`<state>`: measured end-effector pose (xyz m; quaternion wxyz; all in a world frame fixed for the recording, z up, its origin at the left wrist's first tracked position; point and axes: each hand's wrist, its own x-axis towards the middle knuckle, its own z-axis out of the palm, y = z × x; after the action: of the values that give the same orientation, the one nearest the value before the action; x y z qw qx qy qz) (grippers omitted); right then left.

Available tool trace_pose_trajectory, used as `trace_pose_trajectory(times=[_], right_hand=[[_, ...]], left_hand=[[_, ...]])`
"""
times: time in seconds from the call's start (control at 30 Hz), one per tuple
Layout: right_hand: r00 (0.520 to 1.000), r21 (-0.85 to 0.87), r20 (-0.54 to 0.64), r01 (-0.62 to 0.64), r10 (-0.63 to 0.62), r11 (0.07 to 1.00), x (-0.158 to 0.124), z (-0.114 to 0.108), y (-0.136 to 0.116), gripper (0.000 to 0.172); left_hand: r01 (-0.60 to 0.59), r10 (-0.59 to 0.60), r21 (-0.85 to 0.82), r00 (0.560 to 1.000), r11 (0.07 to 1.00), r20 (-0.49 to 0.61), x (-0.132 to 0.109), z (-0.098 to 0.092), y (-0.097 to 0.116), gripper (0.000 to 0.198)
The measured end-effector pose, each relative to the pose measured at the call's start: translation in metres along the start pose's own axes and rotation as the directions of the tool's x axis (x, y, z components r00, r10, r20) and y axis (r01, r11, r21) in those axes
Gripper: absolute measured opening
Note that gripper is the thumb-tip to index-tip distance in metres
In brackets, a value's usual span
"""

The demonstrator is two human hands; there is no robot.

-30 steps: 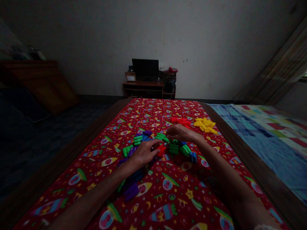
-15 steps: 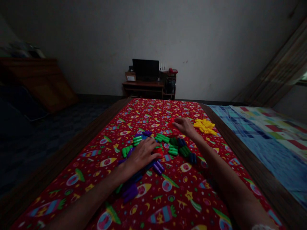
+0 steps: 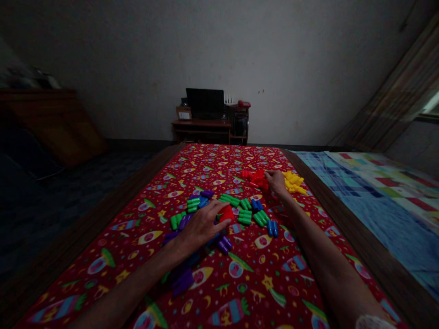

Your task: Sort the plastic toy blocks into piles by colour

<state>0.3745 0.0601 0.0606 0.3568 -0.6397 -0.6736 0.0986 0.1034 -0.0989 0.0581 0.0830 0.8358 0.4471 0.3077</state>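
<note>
My left hand (image 3: 206, 222) is low over the middle of the red patterned cloth, its thumb and fingers closed around a red piece (image 3: 226, 214). Green pieces (image 3: 229, 199), purple pieces (image 3: 224, 244) and blue pieces (image 3: 272, 228) lie around it, some hidden beneath the hand and forearm. Farther out, my right hand (image 3: 275, 181) has its fingers pressed together at the right end of a group of red pieces (image 3: 257, 178); what they hold, if anything, is hidden. Just right of that hand is a pile of yellow pieces (image 3: 293, 183).
The patterned cloth (image 3: 219, 160) covers a long table with dark wooden edges (image 3: 317, 196). A desk with a monitor (image 3: 205, 103) stands against the far wall. At the right is a bed with a blue and checked cover (image 3: 370, 219); a wooden cabinet (image 3: 51, 123) is at the left.
My right hand has moved right, closer to the yellow pile, and red pieces now show to its left. My left hand has stayed nearly in place at the red piece. The view has shifted slightly.
</note>
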Motion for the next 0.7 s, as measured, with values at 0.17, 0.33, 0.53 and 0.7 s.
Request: trace_pose_trajectory(times=[0.17, 0.33, 0.53, 0.7], right_hand=[[0.998, -0.062, 0.007, 0.055, -0.055, 0.997, -0.001, -0.015, -0.021, 0.034], [0.794, 0.361, 0.423, 0.294, -0.436, 0.885, -0.029, -0.023, -0.077, 0.038], [0.525, 0.472, 0.498, 0.504, -0.69, 0.724, -0.065, -0.013, -0.115, 0.033], [0.765, 0.218, 0.392, 0.463, -0.512, 0.859, -0.042, -0.004, -0.09, 0.032]], left_hand=[[0.185, -0.197, -0.161, 0.978, 0.97, -0.065, 0.007, -0.009, 0.005, 0.046], [0.349, -0.427, -0.483, 0.902, 0.803, -0.058, 0.013, -0.012, -0.004, 0.059], [0.458, -0.578, -0.679, 0.814, 0.574, 0.059, 0.017, -0.016, -0.014, 0.057], [0.354, -0.456, -0.493, 0.884, 0.795, -0.1, 0.016, -0.026, -0.016, 0.041]])
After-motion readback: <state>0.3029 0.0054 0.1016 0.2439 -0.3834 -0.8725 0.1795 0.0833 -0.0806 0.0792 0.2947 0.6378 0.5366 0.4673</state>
